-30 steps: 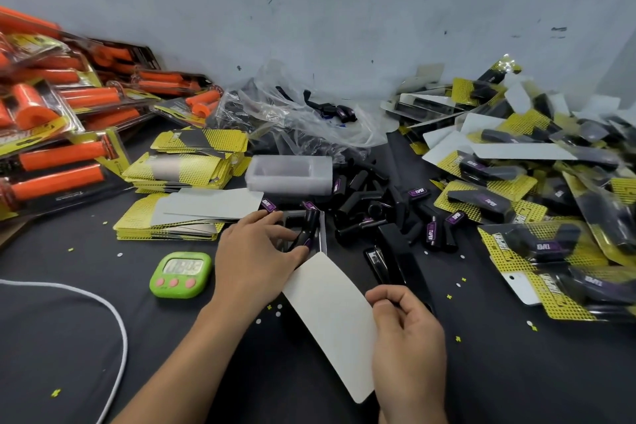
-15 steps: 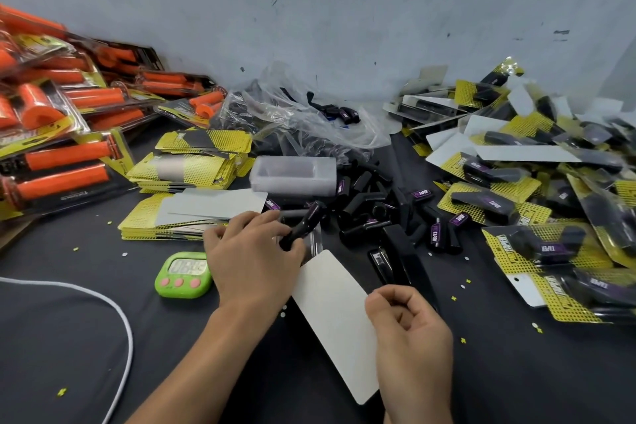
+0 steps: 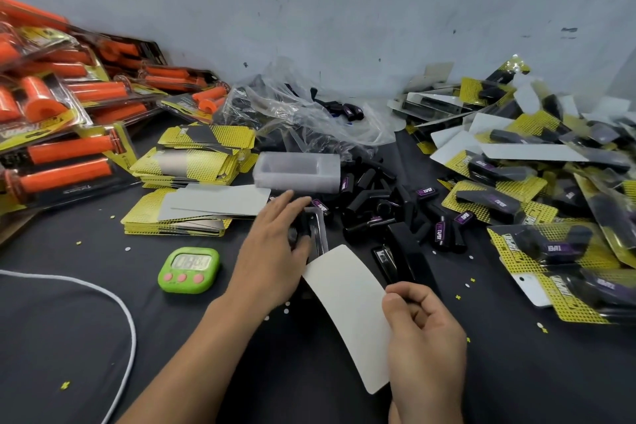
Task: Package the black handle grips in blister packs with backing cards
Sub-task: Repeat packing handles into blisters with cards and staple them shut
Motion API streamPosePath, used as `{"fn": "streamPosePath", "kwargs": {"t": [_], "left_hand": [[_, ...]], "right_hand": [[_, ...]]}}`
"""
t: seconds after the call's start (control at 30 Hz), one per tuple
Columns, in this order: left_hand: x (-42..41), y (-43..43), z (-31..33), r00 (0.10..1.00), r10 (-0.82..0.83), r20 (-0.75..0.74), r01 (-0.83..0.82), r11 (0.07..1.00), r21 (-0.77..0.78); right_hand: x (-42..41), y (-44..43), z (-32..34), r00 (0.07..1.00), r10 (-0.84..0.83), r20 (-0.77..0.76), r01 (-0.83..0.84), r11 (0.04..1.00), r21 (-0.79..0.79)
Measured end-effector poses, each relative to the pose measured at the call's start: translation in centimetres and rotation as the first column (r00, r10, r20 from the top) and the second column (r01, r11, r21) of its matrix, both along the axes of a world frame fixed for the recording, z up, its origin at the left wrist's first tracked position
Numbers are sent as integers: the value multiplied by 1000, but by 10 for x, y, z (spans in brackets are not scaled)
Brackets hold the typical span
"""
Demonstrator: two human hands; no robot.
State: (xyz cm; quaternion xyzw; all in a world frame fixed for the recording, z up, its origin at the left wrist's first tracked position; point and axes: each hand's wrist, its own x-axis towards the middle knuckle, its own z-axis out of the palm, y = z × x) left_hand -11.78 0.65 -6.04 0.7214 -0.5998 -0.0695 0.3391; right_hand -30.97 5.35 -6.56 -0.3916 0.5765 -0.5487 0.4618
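The left hand (image 3: 275, 251) holds the black grip (image 3: 304, 229) in its blister (image 3: 321, 234) between thumb and outstretched fingers at 11 o'clock of the backing card (image 3: 347, 313) — long axis 11 to 5 — which the right hand (image 3: 425, 334) pinches by its edge.

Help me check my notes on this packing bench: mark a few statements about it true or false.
1. The right hand holds a white backing card. True.
2. The green timer lies right of the black stapler. False: the timer lies to the left, beyond the left hand.
3. The packs of orange grips are piled on the left. True.
4. The left hand rests on the white cable. False: it holds the clear blister pack with a black handle grip in it. The cable lies apart, further left.
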Motion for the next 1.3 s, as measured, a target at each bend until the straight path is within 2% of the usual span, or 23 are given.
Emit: {"fn": "streamPosePath", "kwargs": {"t": [0.1,0.3,0.5,0.63,0.7,0.8,0.97,1.07,1.17,1.3], "left_hand": [[0,-3,-1,989,-72,-127,86,991,107],[4,1,-2,962,-5,-274,-6,999,-38],[1,1,0,980,1,-199,3,1000,21],[-6,-1,3,989,-150,9,150,988,23],[-8,1,2,978,-206,-29,207,978,37],[-9,5,2,985,-135,-104,143,987,72],[-12,6,2,983,-126,-132,128,992,12],[-9,6,-1,972,-184,-147,184,983,-16],[-9,5,-3,967,-237,-95,233,971,-52],[-8,2,-5,969,-229,87,231,973,-14]], "right_hand": [[-1,0,-1,1000,-13,3,13,1000,0],[-1,2,-3,998,-56,-21,55,998,-14],[-1,1,-1,999,-41,-19,41,999,-1],[0,1,0,999,-32,-37,31,999,-26],[1,1,1,999,-19,-40,17,999,-34],[2,1,1,999,-2,-51,0,999,-43],[2,1,1,999,-3,-53,0,999,-51],[2,0,1,998,4,-58,-7,998,-56],[2,0,0,998,4,-62,-8,998,-65],[1,0,-2,999,5,-52,-9,998,-69]]}}
